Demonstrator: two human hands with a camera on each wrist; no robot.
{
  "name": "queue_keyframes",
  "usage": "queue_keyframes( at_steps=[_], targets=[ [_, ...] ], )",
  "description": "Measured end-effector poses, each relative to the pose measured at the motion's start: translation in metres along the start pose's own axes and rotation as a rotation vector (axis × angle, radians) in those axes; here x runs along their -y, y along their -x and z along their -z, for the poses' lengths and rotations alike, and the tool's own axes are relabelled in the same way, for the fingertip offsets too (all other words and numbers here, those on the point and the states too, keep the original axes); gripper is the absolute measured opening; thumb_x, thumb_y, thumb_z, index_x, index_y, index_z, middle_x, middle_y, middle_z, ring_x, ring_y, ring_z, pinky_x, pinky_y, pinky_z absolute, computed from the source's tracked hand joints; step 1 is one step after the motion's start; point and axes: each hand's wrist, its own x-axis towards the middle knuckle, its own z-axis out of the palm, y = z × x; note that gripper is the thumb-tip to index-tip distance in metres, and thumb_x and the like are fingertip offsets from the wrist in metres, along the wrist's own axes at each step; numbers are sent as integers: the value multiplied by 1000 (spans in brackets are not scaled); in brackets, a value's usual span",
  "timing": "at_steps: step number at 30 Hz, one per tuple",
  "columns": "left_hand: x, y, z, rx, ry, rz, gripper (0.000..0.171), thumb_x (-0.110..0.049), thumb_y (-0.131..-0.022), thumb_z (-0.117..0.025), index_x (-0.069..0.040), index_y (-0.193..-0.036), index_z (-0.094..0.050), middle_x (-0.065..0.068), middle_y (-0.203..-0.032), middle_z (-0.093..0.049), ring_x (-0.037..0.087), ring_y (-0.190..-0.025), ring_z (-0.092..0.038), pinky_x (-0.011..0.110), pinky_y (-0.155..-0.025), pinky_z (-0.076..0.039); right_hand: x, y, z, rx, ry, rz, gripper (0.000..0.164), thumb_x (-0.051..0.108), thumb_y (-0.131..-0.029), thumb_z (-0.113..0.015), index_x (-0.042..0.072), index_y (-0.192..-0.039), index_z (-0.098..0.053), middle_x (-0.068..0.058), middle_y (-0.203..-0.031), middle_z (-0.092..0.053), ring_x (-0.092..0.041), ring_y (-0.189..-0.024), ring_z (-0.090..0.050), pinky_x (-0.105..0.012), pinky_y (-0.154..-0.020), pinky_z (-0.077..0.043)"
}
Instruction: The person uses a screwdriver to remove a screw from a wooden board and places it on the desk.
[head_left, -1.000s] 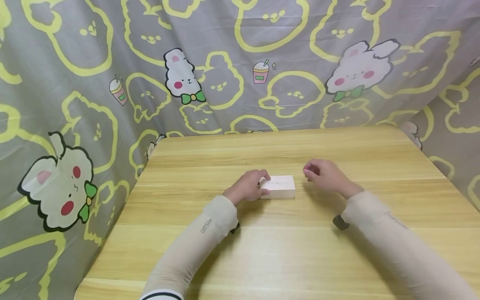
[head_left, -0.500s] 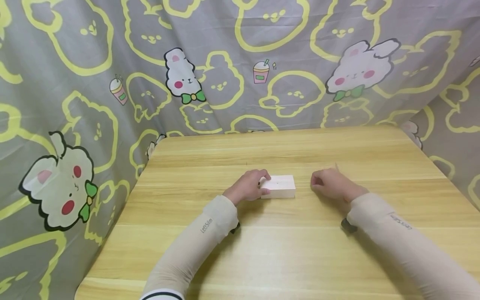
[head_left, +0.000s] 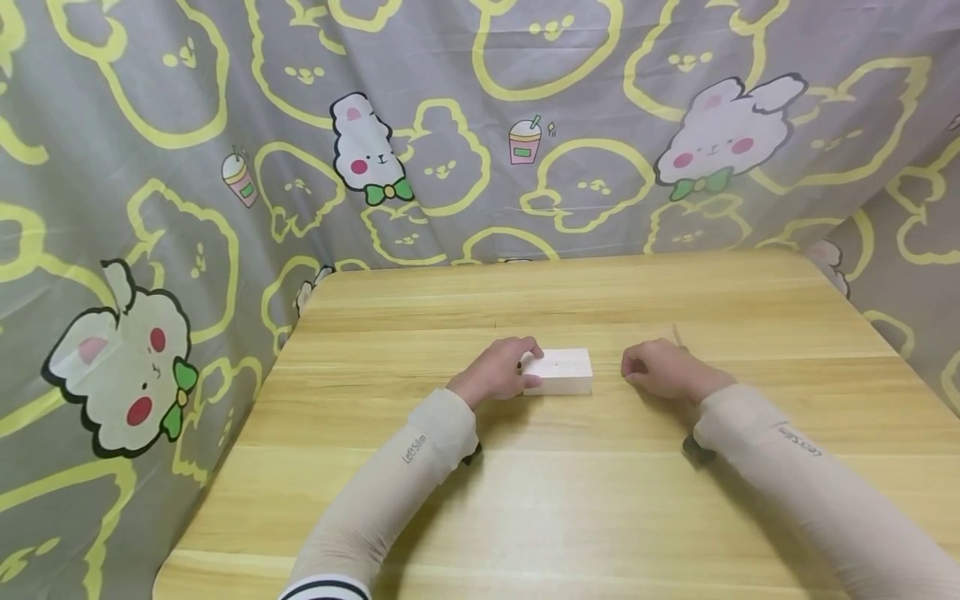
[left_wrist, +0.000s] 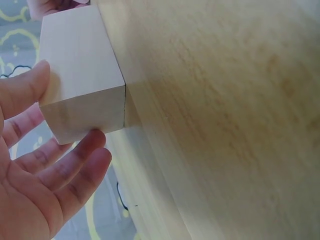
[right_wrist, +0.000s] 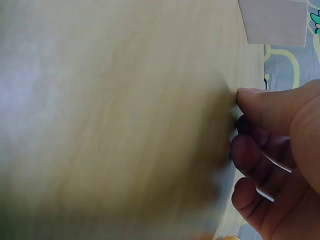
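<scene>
A pale rectangular wooden block (head_left: 564, 363) lies on the wood-grain table, with a small dark dot on its top face. My left hand (head_left: 497, 369) holds the block's left end. In the left wrist view, the thumb rests on one edge of the block (left_wrist: 82, 60) and fingertips touch its end face and underside edge. My right hand (head_left: 660, 367) is just right of the block, apart from it, its fingers loosely curled. The right wrist view shows nothing clearly between the thumb (right_wrist: 265, 106) and fingers; some fingertips are in shadow.
A thin pointed sliver (head_left: 679, 336) shows behind my right hand; its kind cannot be made out. The table (head_left: 570, 508) reaches to a grey patterned curtain (head_left: 457, 192) at the back and sides. A dark wrist device (head_left: 698, 451) sits under my right sleeve.
My right hand has drawn back from the block, to the right and slightly nearer, then stayed there. The thin sliver behind it has come into view. The left hand and block have kept their place.
</scene>
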Motion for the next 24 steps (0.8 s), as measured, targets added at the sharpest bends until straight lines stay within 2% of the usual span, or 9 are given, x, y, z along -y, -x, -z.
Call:
queue_keyframes(
  at_steps=[8,19,20,24],
  targets=[
    [0,0,0,11,-8,-18,39,-27,-92,-69,-11,-125,-57,6,-124,-59,18,-103,-53,35,-98,-42,1,2,0,8,2,8,10,2,-87,-67,11,-84,-65,5,-81,-63,-16,-79,-58,-46,-78,-50],
    [1,1,2,25,-29,-24,43,-28,-92,-69,-13,-129,-55,8,-129,-56,22,-118,-51,36,-102,-39,4,3,2,6,-4,4,7,5,-88,-68,11,-86,-65,5,-83,-64,-16,-79,-58,-46,-78,-50],
    [2,2,3,29,-28,-19,45,-28,-91,-70,-14,-131,-53,9,-130,-55,23,-120,-49,37,-103,-38,4,2,2,-2,-10,-3,6,6,-88,-68,11,-87,-65,5,-83,-63,-16,-79,-57,-49,-82,-47],
    [6,8,10,35,7,14,55,-31,-91,-70,-17,-139,-47,11,-136,-51,25,-127,-45,39,-105,-36,2,3,4,-55,-40,-45,3,13,-91,-66,11,-92,-64,4,-80,-61,-15,-74,-55,-45,-76,-46]
  ],
)
